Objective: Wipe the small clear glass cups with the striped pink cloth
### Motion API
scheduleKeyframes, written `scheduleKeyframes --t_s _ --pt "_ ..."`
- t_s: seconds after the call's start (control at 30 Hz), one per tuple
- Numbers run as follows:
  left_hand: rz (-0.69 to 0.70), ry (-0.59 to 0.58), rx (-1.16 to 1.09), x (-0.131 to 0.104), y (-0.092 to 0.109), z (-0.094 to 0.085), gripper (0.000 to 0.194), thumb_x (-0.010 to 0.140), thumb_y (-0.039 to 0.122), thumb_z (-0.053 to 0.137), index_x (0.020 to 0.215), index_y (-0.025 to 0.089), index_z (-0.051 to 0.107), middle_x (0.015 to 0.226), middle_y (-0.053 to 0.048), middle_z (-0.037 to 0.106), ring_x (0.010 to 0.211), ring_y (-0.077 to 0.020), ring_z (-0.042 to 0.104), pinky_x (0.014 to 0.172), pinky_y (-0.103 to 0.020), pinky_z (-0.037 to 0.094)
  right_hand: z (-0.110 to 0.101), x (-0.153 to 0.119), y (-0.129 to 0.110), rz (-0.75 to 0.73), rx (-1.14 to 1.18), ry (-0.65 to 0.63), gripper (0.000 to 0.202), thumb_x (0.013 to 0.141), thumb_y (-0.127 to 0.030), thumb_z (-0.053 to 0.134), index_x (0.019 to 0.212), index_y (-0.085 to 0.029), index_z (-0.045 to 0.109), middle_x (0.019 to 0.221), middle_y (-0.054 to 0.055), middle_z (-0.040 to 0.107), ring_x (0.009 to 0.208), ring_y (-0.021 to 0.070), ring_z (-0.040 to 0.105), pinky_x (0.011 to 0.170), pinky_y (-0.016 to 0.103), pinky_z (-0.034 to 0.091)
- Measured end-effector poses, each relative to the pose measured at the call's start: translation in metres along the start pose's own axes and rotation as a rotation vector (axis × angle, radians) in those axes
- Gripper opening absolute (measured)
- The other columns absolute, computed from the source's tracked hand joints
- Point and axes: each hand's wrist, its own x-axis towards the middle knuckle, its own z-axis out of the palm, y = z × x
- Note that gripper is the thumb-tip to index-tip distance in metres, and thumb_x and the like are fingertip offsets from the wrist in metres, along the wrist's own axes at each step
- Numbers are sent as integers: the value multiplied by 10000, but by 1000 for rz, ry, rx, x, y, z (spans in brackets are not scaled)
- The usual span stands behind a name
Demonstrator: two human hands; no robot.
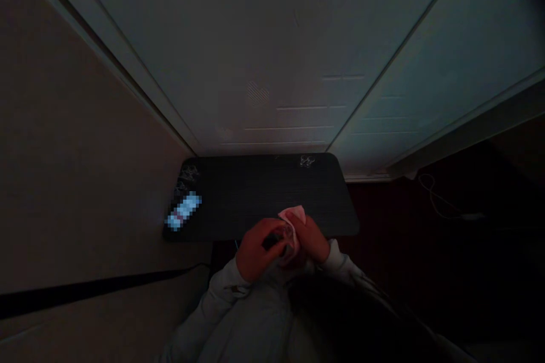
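The left hand (254,248) is curled, its hold unclear; the right hand (314,239) grips a pink cloth (298,213). Beyond them, a black tabletop (247,193) stands before pale panels (204,62).

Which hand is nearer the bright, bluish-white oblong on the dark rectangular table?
Left. In the picture, the left hand lies right of the oblong; the right hand, gripping pink cloth, lies farther right.

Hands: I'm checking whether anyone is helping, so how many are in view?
2: the left hand, at the near edge of the dark table, and the right hand beside it, holding a pink cloth. Deep shadow could hide others.
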Motion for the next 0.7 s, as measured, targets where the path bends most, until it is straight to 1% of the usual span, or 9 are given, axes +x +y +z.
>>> scheduleKeyframes --t_s 0.07,0.17,0.27,0.4,0.47,0.53,0.63,0.7 --pt "45 -22 67 1 1 0 234 715 203 551 949 192 554 918 -58 614 844 -167 572 774 -309 452 -2 0 -2 71 17 -6 373 726 -488 458 608 -142 529 541 -6 538 535 126 493 512 238 383" --pt "51 0 103 2 0 2 229 698 188 556 927 193 552 904 -53 616 840 -168 569 769 -307 447 -4 -1 -3 95 19 12 354 710 -482 474 601 -149 525 544 -11 539 534 125 487 521 241 377" --pt "-10 22 65 1 -2 4 231 687 194 571 917 186 549 891 -47 611 816 -161 571 749 -299 453 -4 -1 -2 71 15 28 328 717 -463 475 602 -158 514 552 -15 527 542 121 479 531 239 382" --pt "-107 51 -51 -1 -6 5 245 681 228 603 916 183 553 885 -41 603 811 -156 574 749 -292 458 -3 -3 -6 70 41 55 288 725 -427 476 593 -173 497 549 -10 524 539 121 475 518 235 394" --pt "-157 83 -135 0 -8 5 272 673 242 617 930 184 550 894 -43 602 822 -159 575 753 -290 458 -2 -4 -9 66 115 42 275 730 -420 480 608 -175 502 571 -3 545 551 126 492 528 239 407" --pt "-209 140 -238 2 -10 6 294 663 245 626 938 182 546 903 -43 602 824 -157 576 751 -286 459 0 -6 -11 58 236 9 255 727 -417 500 667 -169 521 620 5 575 576 133 518 556 249 423" --pt "-289 219 -404 7 -12 7 308 649 249 631 935 178 543 892 -38 615 812 -151 583 748 -280 459 3 -8 -12 82 432 -52 262 702 -408 550 762 -154 535 655 16 599 593 146 546 580 267 441" --pt "-334 244 -490 10 -12 7 316 631 254 641 921 172 546 880 -37 627 815 -154 588 752 -282 455 4 -9 -13 103 549 -60 267 675 -396 589 770 -151 545 661 22 611 594 151 557 578 268 448"
